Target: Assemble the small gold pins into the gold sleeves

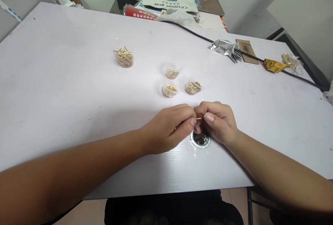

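Pinching a gold pin point(199, 118), left hand point(171, 126) beside curled right hand point(221, 121), its grip unclear.

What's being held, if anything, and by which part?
The left hand pinches a thin gold pin by one end, the other end pointing toward the right hand; whether that hand holds anything is unclear.

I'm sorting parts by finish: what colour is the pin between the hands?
The pin is gold-coloured, best seen in the head view.
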### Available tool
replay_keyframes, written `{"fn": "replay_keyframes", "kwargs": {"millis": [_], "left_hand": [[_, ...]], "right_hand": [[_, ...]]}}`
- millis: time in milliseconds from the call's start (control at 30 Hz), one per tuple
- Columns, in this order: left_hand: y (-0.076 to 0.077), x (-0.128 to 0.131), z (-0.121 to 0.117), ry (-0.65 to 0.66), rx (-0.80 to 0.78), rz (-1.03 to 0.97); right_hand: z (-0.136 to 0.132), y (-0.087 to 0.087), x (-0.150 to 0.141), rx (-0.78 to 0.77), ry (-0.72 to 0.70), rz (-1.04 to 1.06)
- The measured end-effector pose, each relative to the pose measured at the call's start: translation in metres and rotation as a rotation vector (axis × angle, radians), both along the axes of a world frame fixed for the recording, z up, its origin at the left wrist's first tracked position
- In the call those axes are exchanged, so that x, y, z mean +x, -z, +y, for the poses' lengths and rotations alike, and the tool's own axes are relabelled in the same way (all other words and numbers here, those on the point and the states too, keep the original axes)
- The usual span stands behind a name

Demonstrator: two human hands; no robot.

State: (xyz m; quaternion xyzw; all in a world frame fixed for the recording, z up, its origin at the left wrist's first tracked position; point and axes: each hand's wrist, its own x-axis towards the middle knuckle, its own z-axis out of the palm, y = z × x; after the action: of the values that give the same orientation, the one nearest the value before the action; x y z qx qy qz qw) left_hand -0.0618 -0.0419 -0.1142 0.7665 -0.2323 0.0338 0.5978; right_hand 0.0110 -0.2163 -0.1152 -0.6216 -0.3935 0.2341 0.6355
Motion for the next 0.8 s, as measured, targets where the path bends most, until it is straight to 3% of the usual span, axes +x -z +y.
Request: {"fn": "replay_keyframes", "kwargs": {"millis": [200, 533, 800], "left_hand": [[-0.0022, -0.0016, -0.0021, -0.079, 0.017, 0.057], [-0.0028, -0.0024, 0.0005, -0.166, -0.026, 0.229], [-0.0011, -0.0051, -0.0004, -0.198, -0.028, 0.162]], "right_hand": [[0.0010, -0.0040, -0.0012, -0.048, 0.049, -0.299], [0.0014, -0.0051, -0.0027, -0.070, 0.162, -0.336], [0.0035, -0.0084, -0.0025, -0.101, 0.169, -0.449]]}}
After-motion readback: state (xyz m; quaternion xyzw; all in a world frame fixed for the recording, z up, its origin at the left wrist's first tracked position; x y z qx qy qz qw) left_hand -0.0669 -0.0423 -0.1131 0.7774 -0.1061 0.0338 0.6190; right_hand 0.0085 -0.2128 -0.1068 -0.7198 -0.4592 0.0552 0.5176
